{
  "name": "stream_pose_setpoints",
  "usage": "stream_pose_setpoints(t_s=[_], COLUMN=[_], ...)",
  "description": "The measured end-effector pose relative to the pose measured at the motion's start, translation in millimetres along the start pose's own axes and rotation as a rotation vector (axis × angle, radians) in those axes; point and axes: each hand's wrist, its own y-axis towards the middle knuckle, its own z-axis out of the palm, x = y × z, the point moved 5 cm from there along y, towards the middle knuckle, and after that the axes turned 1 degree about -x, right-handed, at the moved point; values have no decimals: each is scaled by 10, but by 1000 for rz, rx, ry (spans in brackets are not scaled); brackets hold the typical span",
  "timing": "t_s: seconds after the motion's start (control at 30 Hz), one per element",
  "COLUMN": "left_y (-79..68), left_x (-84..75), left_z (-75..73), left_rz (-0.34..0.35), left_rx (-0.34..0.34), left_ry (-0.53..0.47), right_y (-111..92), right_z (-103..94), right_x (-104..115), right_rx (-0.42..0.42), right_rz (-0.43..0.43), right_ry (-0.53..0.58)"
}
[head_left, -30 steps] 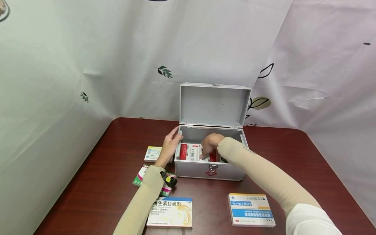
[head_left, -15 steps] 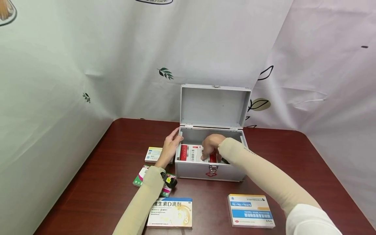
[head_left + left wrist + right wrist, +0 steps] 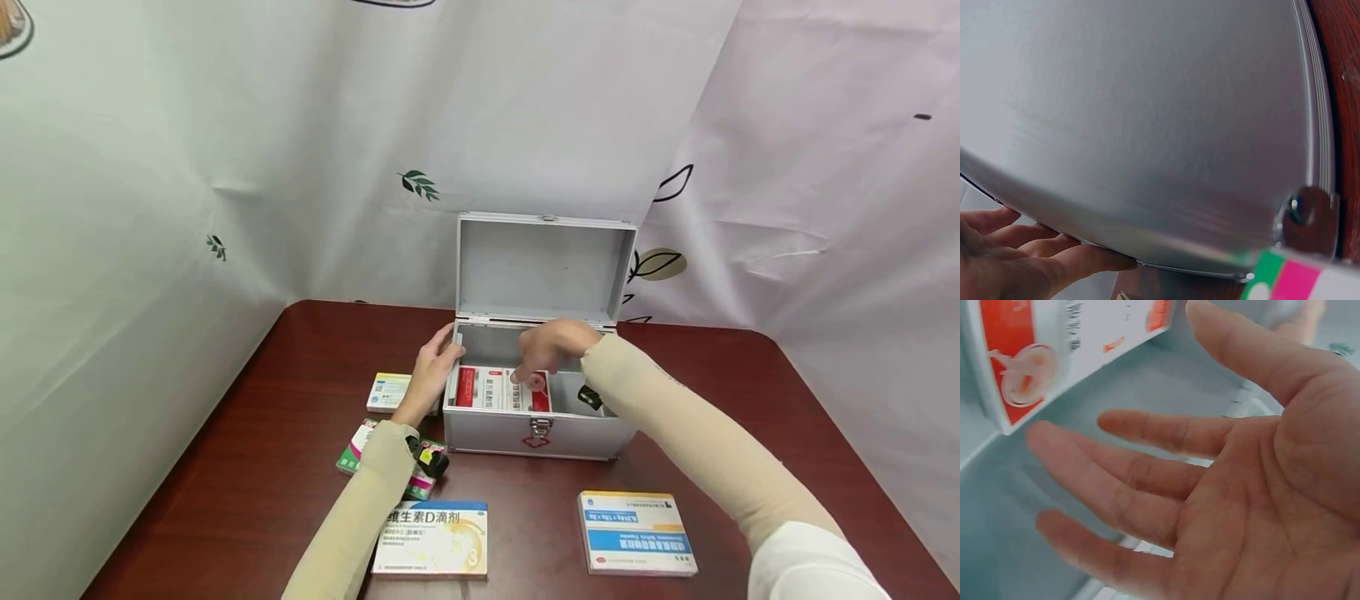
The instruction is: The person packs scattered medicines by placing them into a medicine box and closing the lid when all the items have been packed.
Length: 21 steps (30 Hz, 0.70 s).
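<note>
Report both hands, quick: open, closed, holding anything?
Left hand: touching the silver rectangular metal case; whether it grips cannot be told.
Right hand: open, holding nothing.

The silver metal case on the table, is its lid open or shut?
Open. In the head view, the grey lid stands raised behind the silver metal case, leaving red-and-white printed packaging visible inside.

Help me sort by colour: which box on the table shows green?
The green-and-pink box, partly hidden by the left sleeve; the other three show no green.
</note>
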Motion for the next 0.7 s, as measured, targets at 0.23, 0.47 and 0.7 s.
stream_pose_setpoints(t_s=[0.23,0.47,0.7], left_y=[5,19,20], left_x=[12,24,12], left_z=[3,-7,-15], left_rz=[-16,-22,-27], left_rx=[12,31,30], left_ry=[41,53,64], right_y=[-410,-824,-1166], right_z=[-91,36,220], right_x=[68,-9,-119], right_rx=[-124,-242,-385], right_rz=[-136,-168,-227], right_ry=[-67,79,140])
